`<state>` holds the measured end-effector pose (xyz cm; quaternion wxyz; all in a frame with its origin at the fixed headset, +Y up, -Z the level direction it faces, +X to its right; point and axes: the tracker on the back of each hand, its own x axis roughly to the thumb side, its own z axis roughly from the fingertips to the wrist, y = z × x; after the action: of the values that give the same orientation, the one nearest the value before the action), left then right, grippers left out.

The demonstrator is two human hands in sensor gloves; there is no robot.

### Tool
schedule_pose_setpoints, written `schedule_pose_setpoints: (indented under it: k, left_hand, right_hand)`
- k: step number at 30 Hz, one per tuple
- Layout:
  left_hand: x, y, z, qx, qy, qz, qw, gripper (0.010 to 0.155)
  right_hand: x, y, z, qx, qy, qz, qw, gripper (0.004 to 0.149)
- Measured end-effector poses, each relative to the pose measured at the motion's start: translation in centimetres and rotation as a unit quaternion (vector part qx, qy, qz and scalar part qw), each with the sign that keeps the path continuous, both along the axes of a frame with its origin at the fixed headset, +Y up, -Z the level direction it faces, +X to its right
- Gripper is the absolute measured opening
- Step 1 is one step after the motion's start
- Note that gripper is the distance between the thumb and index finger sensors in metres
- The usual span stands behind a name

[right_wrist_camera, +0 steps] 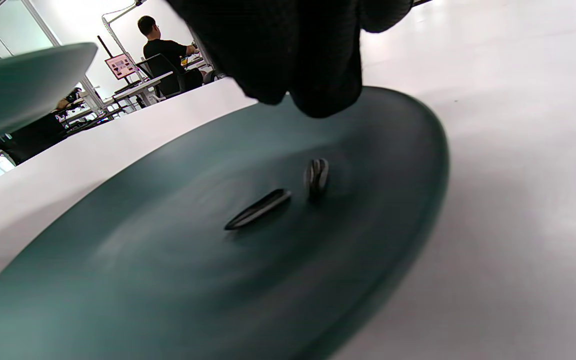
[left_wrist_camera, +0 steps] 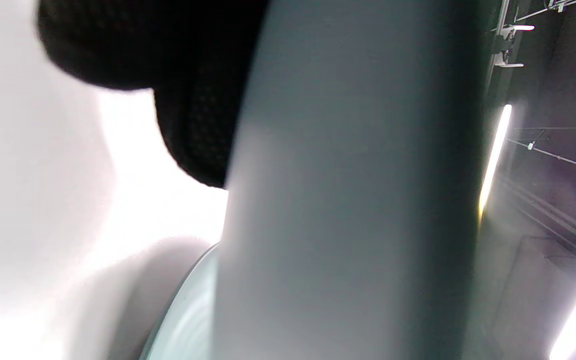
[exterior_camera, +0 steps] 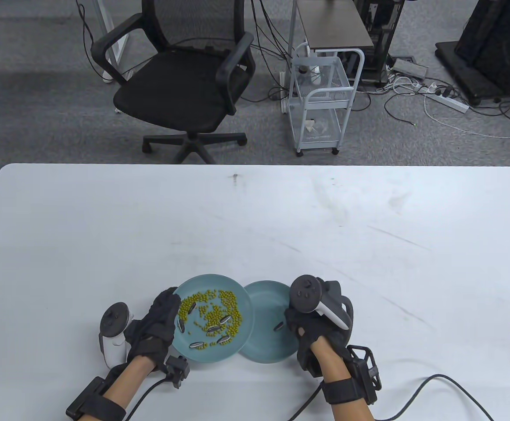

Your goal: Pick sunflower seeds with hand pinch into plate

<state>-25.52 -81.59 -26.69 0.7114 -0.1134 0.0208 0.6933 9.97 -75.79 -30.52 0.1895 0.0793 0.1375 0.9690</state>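
Note:
A teal plate (exterior_camera: 237, 302) holds green beans and several striped sunflower seeds (exterior_camera: 218, 327). My left hand (exterior_camera: 160, 322) grips its left rim, and its edge overlaps a second teal plate (exterior_camera: 263, 351) to its right. In the left wrist view the held plate (left_wrist_camera: 348, 200) fills the frame with gloved fingers (left_wrist_camera: 188, 115) beside it. My right hand (exterior_camera: 296, 326) hovers over the second plate's right side. In the right wrist view its fingertips (right_wrist_camera: 318, 95) hang close together just above that plate (right_wrist_camera: 168, 280), holding nothing visible. Two seeds (right_wrist_camera: 288, 195) lie under them; the table view shows one seed (exterior_camera: 278, 326).
Both plates sit near the white table's (exterior_camera: 255, 228) front edge. Glove cables (exterior_camera: 435, 386) trail along the front of the table. An office chair (exterior_camera: 184, 83) and a white cart (exterior_camera: 323, 101) stand on the floor beyond the far edge.

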Motion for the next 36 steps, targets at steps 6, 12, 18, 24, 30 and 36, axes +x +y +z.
schedule_pose_setpoints:
  k: [6, 12, 18, 24, 30, 36]
  left_hand:
    - [0.00, -0.02, 0.00, 0.000, -0.001, 0.000, 1.000, 0.049]
    - [-0.02, -0.02, 0.00, 0.000, 0.000, 0.001, 1.000, 0.049]
    - [-0.02, -0.02, -0.01, 0.000, -0.001, 0.002, 1.000, 0.049]
    - [0.00, -0.02, 0.00, 0.000, -0.001, 0.002, 1.000, 0.049]
    - [0.02, -0.06, -0.02, 0.000, -0.001, 0.003, 1.000, 0.049]
    - [0.04, -0.07, 0.00, 0.000, -0.002, 0.003, 1.000, 0.049]
  right_hand:
    - [0.03, -0.02, 0.02, -0.002, -0.001, 0.000, 1.000, 0.034]
    - [0.05, -0.01, 0.01, -0.002, -0.001, -0.001, 1.000, 0.034]
    - [0.07, 0.00, 0.01, -0.001, -0.001, -0.002, 1.000, 0.034]
    - [0.09, 0.02, 0.01, 0.000, -0.002, -0.003, 1.000, 0.034]
    - [0.04, 0.00, 0.02, 0.002, 0.001, -0.003, 1.000, 0.034]
    - [-0.09, 0.12, 0.13, 0.004, 0.006, -0.002, 1.000, 0.034]
